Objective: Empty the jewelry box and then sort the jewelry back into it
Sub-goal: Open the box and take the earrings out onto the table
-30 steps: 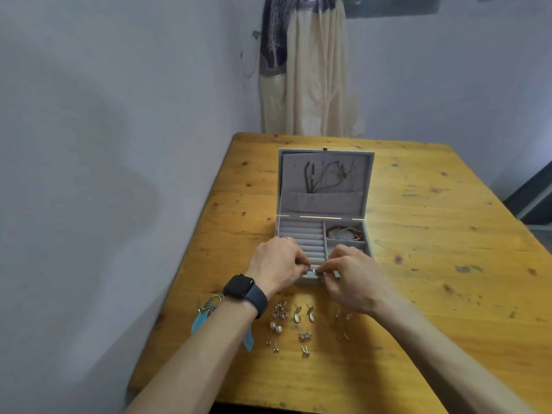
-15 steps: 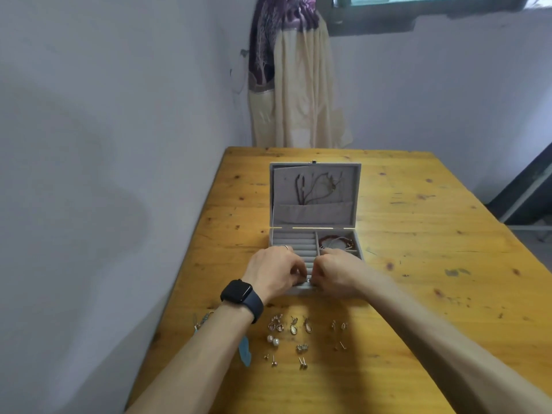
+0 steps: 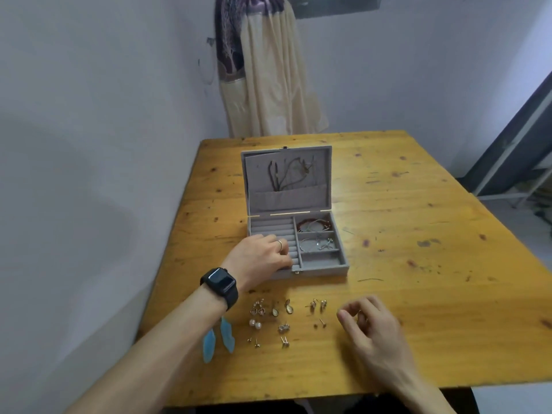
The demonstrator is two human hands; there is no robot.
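Right hand [image 3: 370, 324] pulled off jewelry box [image 3: 322, 271], now beside earrings [image 3: 283, 319].
Emptying step; left hand [image 3: 260, 258] on ring rolls [image 3: 271, 227], both grips unclear; bracelets [image 3: 313, 225] need pinching out next.

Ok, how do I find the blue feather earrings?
Look at the wooden table, in front of the open grey jewelry box, where small earrings lie in rows. At the left end, by the watch, lie the blue feather earrings: long, flat and blue, while the others are tiny.

left hand [image 3: 260, 258] on jewelry box [image 3: 322, 271], earrings [image 3: 288, 306] nearby
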